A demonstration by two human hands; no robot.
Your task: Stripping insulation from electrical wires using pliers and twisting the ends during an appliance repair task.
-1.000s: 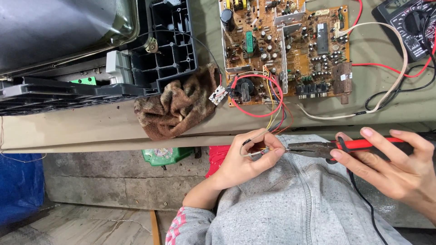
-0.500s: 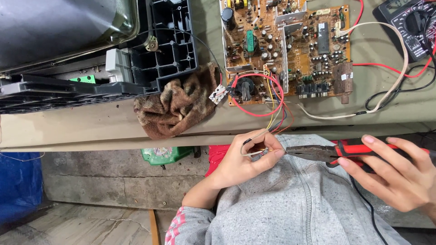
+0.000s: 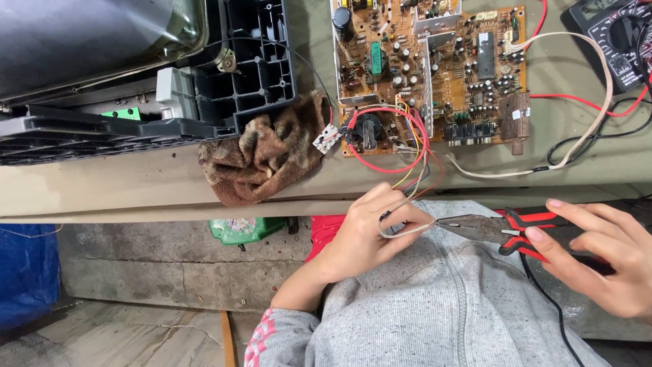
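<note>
My left hand [image 3: 370,234] pinches a bundle of thin coloured wires [image 3: 415,178] that run down from an orange circuit board [image 3: 435,68] on the bench. A pale wire end loops out from my fingers. My right hand [image 3: 601,255] grips red and black long-nose pliers [image 3: 506,228]; their tip touches that wire end just right of my left fingers. Both hands are below the bench edge, over my grey sweater.
A brown rag [image 3: 268,153] lies at the bench edge beside the board. A dark plastic television casing [image 3: 136,81] fills the left of the bench. A multimeter [image 3: 621,34] with red and black leads sits at the top right. A green object [image 3: 244,230] lies under the bench.
My right hand has slid the pliers leftwards until the tip meets the wire end. My left hand has stayed almost still.
</note>
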